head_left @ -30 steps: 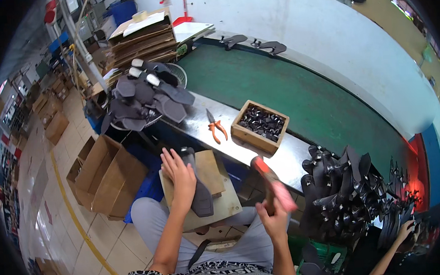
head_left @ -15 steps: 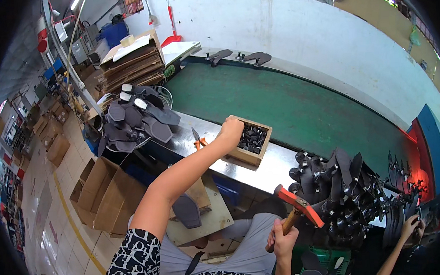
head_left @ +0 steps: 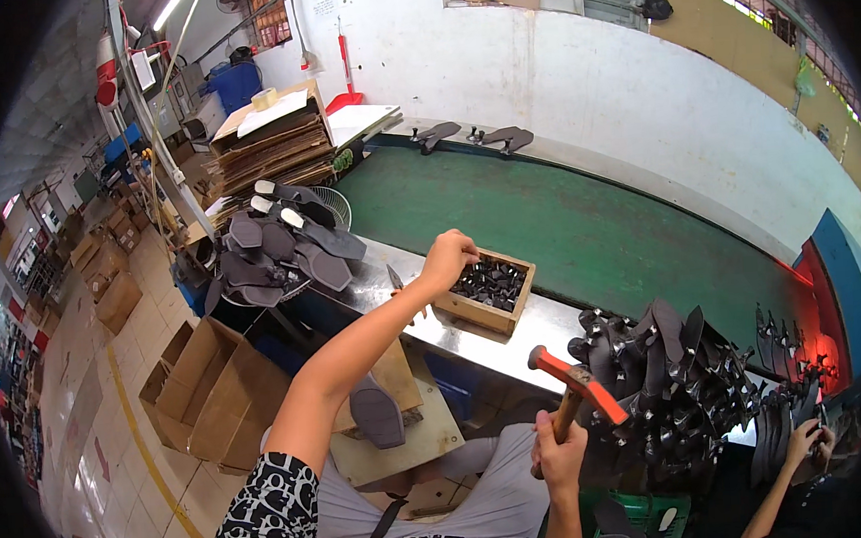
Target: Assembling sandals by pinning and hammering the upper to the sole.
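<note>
My left hand (head_left: pixel 449 258) is at the left rim of a wooden box (head_left: pixel 484 315), its fingers pinched together. Whatever they hold, if anything, is too small to make out. Small shiny black parts (head_left: pixel 495 283) fill the box. In my right hand (head_left: pixel 560 454) a hammer (head_left: pixel 585 386) with an orange-red head and a wooden handle is held upright, low over my lap. A dark grey sole (head_left: pixel 377 414) lies on a wooden block (head_left: pixel 404 385), which rests on a pale board (head_left: pixel 430 444). Partly behind my left forearm, pliers (head_left: pixel 395 277) lie on the metal table edge.
Dark soles (head_left: pixel 283 243) are heaped at the left end of the metal ledge (head_left: pixel 377 262). Sandals with black fittings (head_left: pixel 665 374) pile up at right. A green belt (head_left: pixel 564 213) runs behind. A co-worker's hands (head_left: pixel 810 444) show at far right; an open carton (head_left: pixel 233 396) stands left.
My left hand has lifted slightly out of the box toward its left edge, fingers drawn together. My right hand still holds the hammer. The view has shifted a little.
</note>
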A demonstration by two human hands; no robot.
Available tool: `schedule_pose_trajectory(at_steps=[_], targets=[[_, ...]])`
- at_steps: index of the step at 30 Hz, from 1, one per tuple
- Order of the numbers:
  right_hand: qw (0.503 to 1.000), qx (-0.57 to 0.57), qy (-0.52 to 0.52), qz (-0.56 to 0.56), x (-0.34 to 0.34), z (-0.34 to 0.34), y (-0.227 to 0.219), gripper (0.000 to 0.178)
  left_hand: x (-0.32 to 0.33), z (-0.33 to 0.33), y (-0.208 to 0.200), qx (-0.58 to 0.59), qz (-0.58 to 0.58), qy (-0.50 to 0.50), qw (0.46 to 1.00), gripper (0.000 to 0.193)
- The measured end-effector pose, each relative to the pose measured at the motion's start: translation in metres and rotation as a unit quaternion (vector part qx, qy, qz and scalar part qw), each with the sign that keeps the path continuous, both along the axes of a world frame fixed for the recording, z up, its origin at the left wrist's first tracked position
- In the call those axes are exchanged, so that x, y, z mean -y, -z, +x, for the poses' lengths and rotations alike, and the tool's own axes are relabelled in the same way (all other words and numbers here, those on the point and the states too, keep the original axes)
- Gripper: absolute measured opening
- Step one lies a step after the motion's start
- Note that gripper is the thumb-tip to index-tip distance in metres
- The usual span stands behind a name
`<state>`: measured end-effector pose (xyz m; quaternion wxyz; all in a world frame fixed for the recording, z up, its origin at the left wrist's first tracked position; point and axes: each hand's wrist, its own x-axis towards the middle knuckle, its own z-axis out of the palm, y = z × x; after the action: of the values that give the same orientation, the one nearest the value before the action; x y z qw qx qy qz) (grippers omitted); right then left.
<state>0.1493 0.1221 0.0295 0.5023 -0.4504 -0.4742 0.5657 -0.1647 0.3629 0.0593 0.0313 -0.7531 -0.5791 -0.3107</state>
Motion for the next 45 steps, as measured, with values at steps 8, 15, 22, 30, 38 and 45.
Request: schedule_pose_trajectory(at_steps=[8, 15, 22, 30, 38, 45], targets=[[0.991, -0.068, -0.053, 0.101, -0.019, -0.03, -0.074, 0.045, 0.181, 0.048, -0.06, 0.656, -0.138, 0.083, 0.737, 0.028], [0.967, -0.085, -0.21, 0.117, -0.003, -0.098, -0.107, 0.02, 0.304, 0.047, -0.081, 0.632, -0.077, 0.087, 0.766, 0.019], [0.943, -0.12, -0.292, 0.104, 0.02, -0.133, -0.098, 0.016, 0.353, 0.035, -0.083, 0.518, 0.019, 0.012, 0.855, 0.022], [0.912, -0.253, -0.319, 0.055, 0.028, -0.15, -0.082, 0.018, 0.349, 0.037, -0.055, 0.491, 0.109, -0.005, 0.864, 0.021], [0.916, -0.258, -0.307, 0.02, 0.026, -0.153, -0.07, 0.018, 0.345, 0.041, -0.029, 0.472, 0.174, -0.057, 0.862, 0.021], [0.936, -0.167, -0.298, 0.08, 0.017, -0.155, -0.057, 0.014, 0.349, 0.037, -0.025, 0.421, 0.155, -0.103, 0.888, 0.016]])
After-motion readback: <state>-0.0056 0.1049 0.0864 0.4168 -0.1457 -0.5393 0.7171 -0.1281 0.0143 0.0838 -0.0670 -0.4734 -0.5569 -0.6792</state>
